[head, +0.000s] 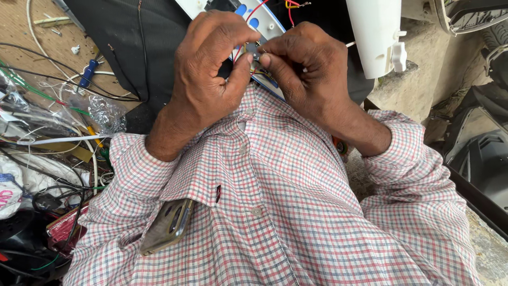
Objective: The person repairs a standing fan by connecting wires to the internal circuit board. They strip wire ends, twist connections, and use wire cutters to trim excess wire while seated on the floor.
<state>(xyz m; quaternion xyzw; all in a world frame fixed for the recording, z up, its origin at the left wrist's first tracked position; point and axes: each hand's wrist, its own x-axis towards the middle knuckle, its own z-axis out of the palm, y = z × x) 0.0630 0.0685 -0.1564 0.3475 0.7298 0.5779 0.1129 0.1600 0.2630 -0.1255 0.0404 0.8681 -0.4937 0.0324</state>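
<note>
My left hand [211,69] and my right hand [309,74] meet close to my chest, fingertips pinched together on thin red and yellow wires [257,68] and a small dark part between them. The wires run from a white plastic panel with blue marks [264,18] that lies on my lap just behind the hands. Red wires [290,11] rise from the panel's top. Both thumbs and forefingers press on the wire ends; what exactly sits between the fingertips is hidden. I wear a checked red, white and blue shirt [286,201] with a phone [168,225] in its chest pocket.
A white plastic housing [377,34] stands at the upper right. To the left lies a tangle of cables, plastic bags and a blue-handled screwdriver [87,73]. Dark scooter body parts [479,153] sit at the right on rough ground.
</note>
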